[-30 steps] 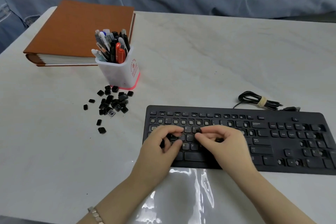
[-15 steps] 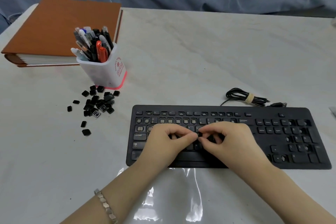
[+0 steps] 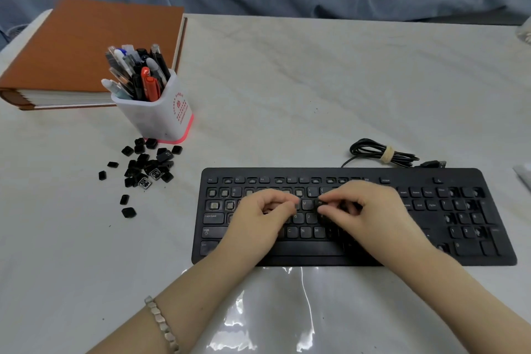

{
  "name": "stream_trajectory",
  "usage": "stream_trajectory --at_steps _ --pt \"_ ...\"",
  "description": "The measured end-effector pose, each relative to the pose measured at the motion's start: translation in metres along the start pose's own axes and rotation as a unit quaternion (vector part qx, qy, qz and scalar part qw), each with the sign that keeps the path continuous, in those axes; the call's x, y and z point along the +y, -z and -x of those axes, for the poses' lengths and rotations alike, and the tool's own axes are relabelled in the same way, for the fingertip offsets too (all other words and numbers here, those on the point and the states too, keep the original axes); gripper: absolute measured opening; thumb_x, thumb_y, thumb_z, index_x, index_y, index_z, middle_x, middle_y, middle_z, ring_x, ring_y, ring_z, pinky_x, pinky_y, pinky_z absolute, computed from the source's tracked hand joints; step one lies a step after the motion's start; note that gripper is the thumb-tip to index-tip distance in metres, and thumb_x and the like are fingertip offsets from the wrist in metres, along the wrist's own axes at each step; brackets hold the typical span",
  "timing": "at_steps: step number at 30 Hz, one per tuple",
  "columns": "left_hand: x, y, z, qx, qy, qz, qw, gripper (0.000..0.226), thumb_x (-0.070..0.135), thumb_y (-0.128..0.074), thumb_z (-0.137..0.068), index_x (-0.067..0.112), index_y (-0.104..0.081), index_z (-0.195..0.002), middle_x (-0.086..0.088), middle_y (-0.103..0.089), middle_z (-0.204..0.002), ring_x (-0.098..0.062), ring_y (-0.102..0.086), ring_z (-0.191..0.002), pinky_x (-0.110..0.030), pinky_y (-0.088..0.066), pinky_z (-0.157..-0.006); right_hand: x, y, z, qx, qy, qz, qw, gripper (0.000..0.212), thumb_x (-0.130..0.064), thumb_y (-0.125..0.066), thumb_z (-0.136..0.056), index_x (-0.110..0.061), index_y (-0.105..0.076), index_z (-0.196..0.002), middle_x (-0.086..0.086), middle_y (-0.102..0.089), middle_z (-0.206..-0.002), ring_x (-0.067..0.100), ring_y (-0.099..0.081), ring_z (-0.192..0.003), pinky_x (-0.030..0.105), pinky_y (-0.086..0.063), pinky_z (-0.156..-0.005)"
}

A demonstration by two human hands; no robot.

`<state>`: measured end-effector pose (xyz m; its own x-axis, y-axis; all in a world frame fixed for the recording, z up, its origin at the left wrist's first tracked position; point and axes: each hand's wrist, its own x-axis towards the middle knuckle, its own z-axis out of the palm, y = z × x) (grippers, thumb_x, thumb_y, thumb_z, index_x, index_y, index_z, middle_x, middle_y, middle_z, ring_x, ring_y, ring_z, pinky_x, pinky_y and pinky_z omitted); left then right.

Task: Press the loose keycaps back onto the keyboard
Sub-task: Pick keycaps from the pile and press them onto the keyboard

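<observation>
The black keyboard point(image 3: 408, 175) lies at the near right of the table, with several bare key sockets in its upper left rows and in the number pad. My right hand point(image 3: 370, 210) hovers over the middle letter rows and pinches a small black keycap point(image 3: 320, 203) between thumb and forefinger. My left hand point(image 3: 263, 217) rests beside it over the left letter rows, fingers curled in, with nothing visible in them. A gap showing the U key separates the two hands. A heap of loose keycaps point(image 3: 146, 165) lies left of the keyboard.
A white pen cup point(image 3: 161, 121) full of pens stands just behind the heap. An orange binder point(image 3: 86, 46) lies at the far left corner. The keyboard's bundled cable point(image 3: 382, 154) sits behind it. A glossy plastic sheet point(image 3: 275, 310) lies at the near edge between my forearms.
My two hands met over one keycap in the middle rows; now the left fingertips have drawn back to the left while the right hand keeps the keycap. The view shifted slightly.
</observation>
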<state>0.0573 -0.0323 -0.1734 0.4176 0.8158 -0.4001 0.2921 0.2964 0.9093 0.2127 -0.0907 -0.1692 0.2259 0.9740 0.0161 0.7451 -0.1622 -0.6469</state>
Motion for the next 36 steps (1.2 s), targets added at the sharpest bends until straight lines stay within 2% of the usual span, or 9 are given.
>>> stream_trajectory --at_steps 2,5,12,16,20,23,27,30,36 --pt "-0.004 0.003 0.0 0.023 0.023 0.009 0.999 0.032 -0.004 -0.045 -0.088 0.022 -0.062 -0.084 0.008 -0.06 -0.073 0.003 -0.045 -0.05 -0.008 -0.036 -0.05 0.01 0.007 -0.01 0.019 -0.019 0.029 0.999 0.011 -0.016 -0.075 -0.072 -0.014 -0.075 -0.083 -0.022 -0.045 -0.053 -0.009 -0.051 -0.066 0.001 -0.033 -0.065" --pt "-0.006 0.011 0.002 0.048 0.047 0.045 0.997 0.04 -0.011 -0.036 -0.088 0.023 -0.057 -0.089 0.004 -0.062 -0.091 -0.003 -0.049 -0.061 -0.01 -0.04 -0.052 0.019 0.014 -0.026 0.009 -0.039 0.07 0.997 0.014 -0.017 -0.071 -0.077 -0.012 -0.074 -0.09 -0.015 -0.058 -0.068 -0.002 -0.046 -0.06 -0.002 -0.031 -0.066" --pt "-0.012 0.028 0.008 0.041 0.048 0.218 0.974 0.031 -0.015 -0.043 -0.088 0.011 -0.055 -0.098 -0.014 -0.064 -0.102 -0.015 -0.068 -0.086 -0.015 -0.055 -0.071 0.016 0.012 -0.048 -0.063 -0.079 0.123 0.987 0.019 -0.022 -0.063 -0.085 -0.016 -0.071 -0.101 0.002 -0.069 -0.102 0.015 -0.058 -0.096 0.021 -0.02 -0.072" --pt "-0.016 0.034 0.013 0.051 0.02 0.241 0.969 0.025 -0.009 -0.057 -0.08 0.006 -0.053 -0.099 -0.015 -0.07 -0.094 -0.02 -0.07 -0.086 -0.018 -0.055 -0.067 0.011 0.014 -0.051 -0.103 -0.094 0.127 0.982 0.02 -0.021 -0.06 -0.087 -0.015 -0.069 -0.103 0.004 -0.068 -0.105 0.017 -0.058 -0.099 0.026 -0.017 -0.08" --pt "-0.012 0.037 0.017 0.072 -0.008 0.199 0.977 0.008 -0.006 -0.061 -0.077 0.0 -0.057 -0.081 -0.012 -0.071 -0.072 -0.019 -0.071 -0.067 -0.017 -0.054 -0.055 0.012 0.009 -0.053 -0.143 -0.054 0.213 0.965 0.024 -0.024 -0.053 -0.091 -0.011 -0.07 -0.103 0.01 -0.064 -0.104 0.024 -0.058 -0.099 0.03 -0.036 -0.086" --pt "-0.012 0.037 0.018 0.085 -0.037 0.168 0.981 0.007 -0.006 -0.062 -0.077 0.001 -0.064 -0.076 -0.01 -0.07 -0.067 -0.015 -0.068 -0.058 -0.017 -0.052 -0.051 0.024 0.0 -0.042 -0.061 0.012 0.227 0.972 0.017 -0.019 -0.06 -0.087 -0.006 -0.071 -0.086 0.007 -0.059 -0.09 0.026 -0.056 -0.086 0.032 -0.046 -0.069" --pt "-0.013 0.038 0.019 0.075 -0.046 0.17 0.982 0.018 -0.01 -0.063 -0.075 0.005 -0.069 -0.084 -0.006 -0.074 -0.08 -0.016 -0.07 -0.069 -0.018 -0.055 -0.062 0.034 -0.009 -0.023 0.022 0.094 0.253 0.963 0.01 -0.004 -0.075 -0.067 -0.005 -0.07 -0.075 0.006 -0.053 -0.066 0.027 -0.055 -0.058 0.03 -0.045 -0.04" --pt "-0.014 0.039 0.019 0.046 -0.047 0.156 0.985 0.029 -0.014 -0.063 -0.074 0.011 -0.07 -0.088 -0.002 -0.074 -0.088 -0.016 -0.071 -0.082 -0.021 -0.056 -0.074 0.036 -0.012 -0.018 0.026 0.089 0.258 0.962 0.033 0.0 -0.077 -0.055 -0.006 -0.072 -0.086 0.007 -0.053 -0.067 0.027 -0.057 -0.059 0.029 -0.045 -0.035" --pt "-0.015 0.037 0.017 0.041 -0.057 0.189 0.979 0.035 -0.021 -0.056 -0.075 0.008 -0.067 -0.092 -0.004 -0.074 -0.088 -0.018 -0.071 -0.083 -0.02 -0.055 -0.07 0.033 -0.017 -0.016 0.023 0.078 0.285 0.955 0.041 0.001 -0.08 -0.047 -0.006 -0.072 -0.086 0.008 -0.052 -0.065 0.026 -0.056 -0.056 0.023 -0.036 -0.034"
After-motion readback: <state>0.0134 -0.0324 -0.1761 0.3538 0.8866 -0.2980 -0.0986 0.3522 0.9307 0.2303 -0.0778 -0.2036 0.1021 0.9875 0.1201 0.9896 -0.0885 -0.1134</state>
